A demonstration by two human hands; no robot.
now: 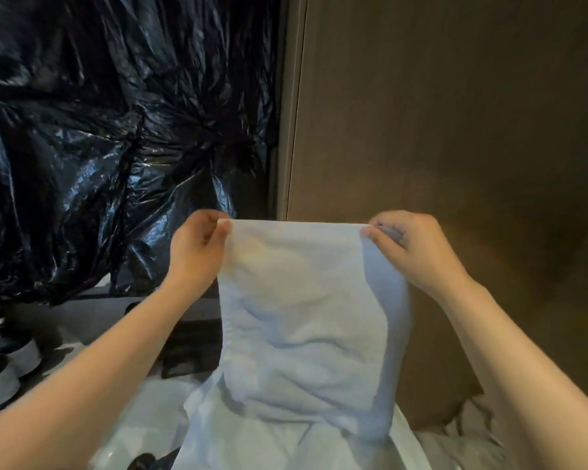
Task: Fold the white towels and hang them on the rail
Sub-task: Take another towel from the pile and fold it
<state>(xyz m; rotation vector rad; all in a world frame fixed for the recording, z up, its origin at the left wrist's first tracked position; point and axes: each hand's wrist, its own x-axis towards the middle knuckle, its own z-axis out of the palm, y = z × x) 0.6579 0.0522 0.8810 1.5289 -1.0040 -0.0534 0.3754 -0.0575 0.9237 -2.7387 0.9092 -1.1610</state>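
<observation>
— What do the hands hold?

— The left hand [197, 245] pinches the top left corner of a white towel [306, 310], and the right hand [411, 249] pinches the top right corner. Both grips are closed on the cloth.

— Where is the towel?

— It hangs between the hands, in front of a brown wall [455, 113]. Its lower part lies on other white cloth. Black plastic sheet [99, 130] is at the left, shoes [4, 371] below it.

Black plastic sheeting [99, 130] blocks the left side. Brown wall panel [455, 113] closes front & right. Held-up towel [306, 317] fills the middle, no way thru there. Free room above its top edge; shoes [11, 368] low left, well apart.
</observation>
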